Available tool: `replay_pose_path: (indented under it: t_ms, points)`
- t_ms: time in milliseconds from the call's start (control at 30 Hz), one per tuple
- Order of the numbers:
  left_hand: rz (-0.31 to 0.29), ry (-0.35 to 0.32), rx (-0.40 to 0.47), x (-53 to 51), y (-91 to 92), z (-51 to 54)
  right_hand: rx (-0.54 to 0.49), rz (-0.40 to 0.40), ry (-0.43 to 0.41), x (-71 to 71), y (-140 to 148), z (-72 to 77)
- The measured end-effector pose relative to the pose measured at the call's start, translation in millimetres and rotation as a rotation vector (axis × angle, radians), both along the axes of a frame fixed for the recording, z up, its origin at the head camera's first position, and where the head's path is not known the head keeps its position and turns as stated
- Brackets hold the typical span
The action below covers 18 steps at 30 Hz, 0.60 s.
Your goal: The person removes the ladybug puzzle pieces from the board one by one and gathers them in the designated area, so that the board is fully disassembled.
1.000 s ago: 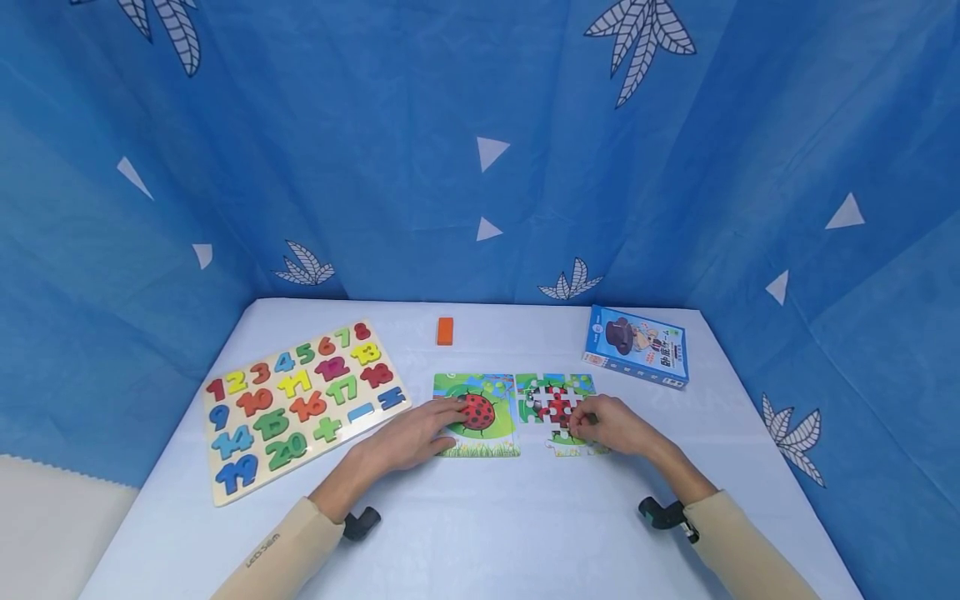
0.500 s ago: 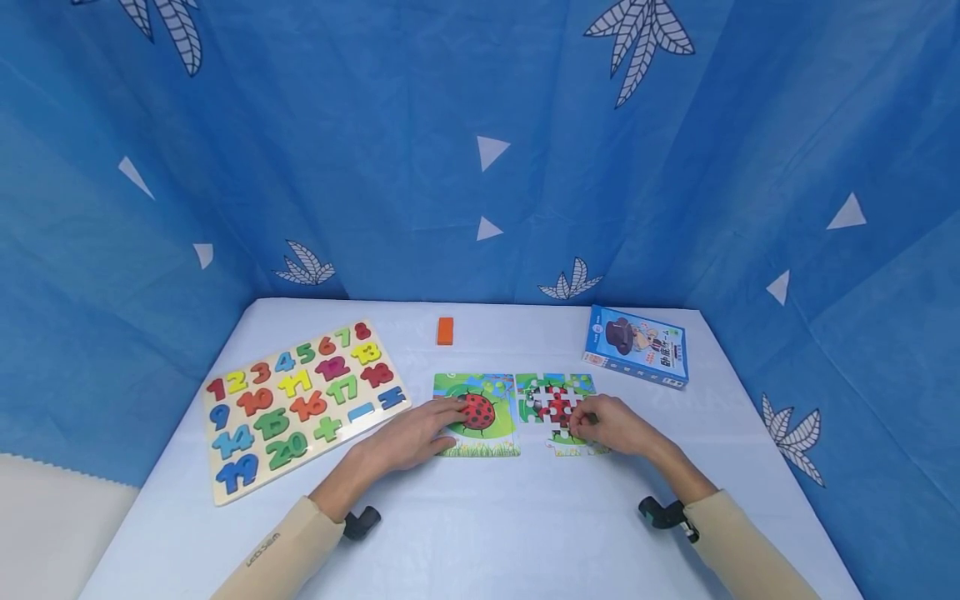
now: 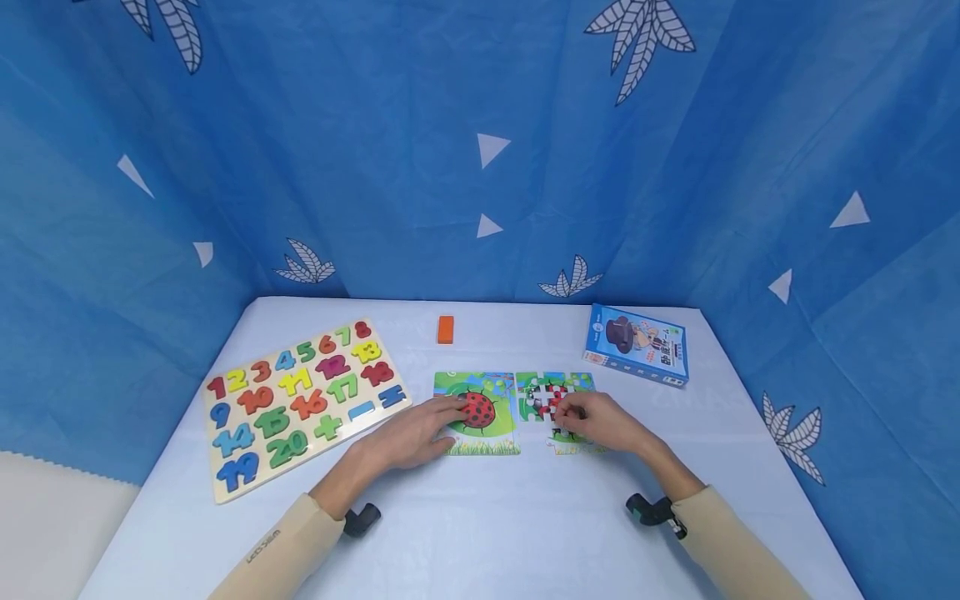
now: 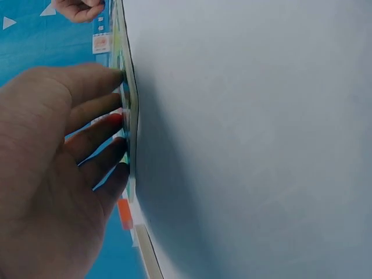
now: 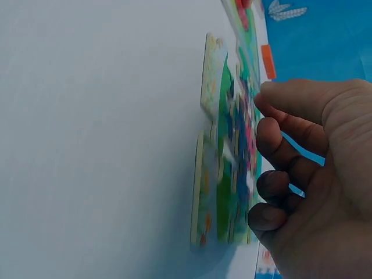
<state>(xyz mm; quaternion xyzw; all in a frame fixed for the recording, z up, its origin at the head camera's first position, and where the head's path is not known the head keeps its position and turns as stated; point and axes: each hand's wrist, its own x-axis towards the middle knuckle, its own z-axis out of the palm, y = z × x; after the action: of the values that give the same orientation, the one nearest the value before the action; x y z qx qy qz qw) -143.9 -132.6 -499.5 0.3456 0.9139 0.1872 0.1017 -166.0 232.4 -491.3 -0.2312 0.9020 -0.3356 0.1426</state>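
In the head view, my left hand rests with straight fingers on the printed ladybug picture card. The left wrist view shows its spread fingertips touching the card's face. Directly right of the card lies a partly assembled ladybug jigsaw puzzle, with a gap at its lower left. Over the puzzle's middle is my right hand, its fingers curled and thumb and forefinger close together. Around these fingertips, blur and the hand itself hide whether a piece is pinched.
Left of the card lies a wooden number board with coloured digits. An orange block sits behind the card. A blue illustrated box stands at the back right. Blue cloth hangs behind and beside the white table.
My right hand has shifted left over the puzzle, from its right part toward the middle. My left hand stays on the picture card.
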Motion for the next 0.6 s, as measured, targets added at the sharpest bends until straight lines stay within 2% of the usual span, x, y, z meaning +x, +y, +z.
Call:
replay_pose_path:
  t_ms: [100,300,467,600]
  points:
    - [-0.002,0.010,-0.018,-0.3,0.2,0.1,-0.010,0.018,0.022,0.0,-14.7,-0.4]
    - [-0.026,0.090,-0.030,-3.1,-0.8,-0.7,-0.017,0.087,0.048,0.7,-51.6,-0.5]
    - [0.012,0.111,-0.047,-5.8,-2.8,-1.6,-0.028,0.194,0.040,-0.3,-80.8,-3.6]
    - [0.034,0.111,-0.071,-7.7,-5.0,-1.2,-0.035,0.233,0.012,0.1,-99.2,-4.9]
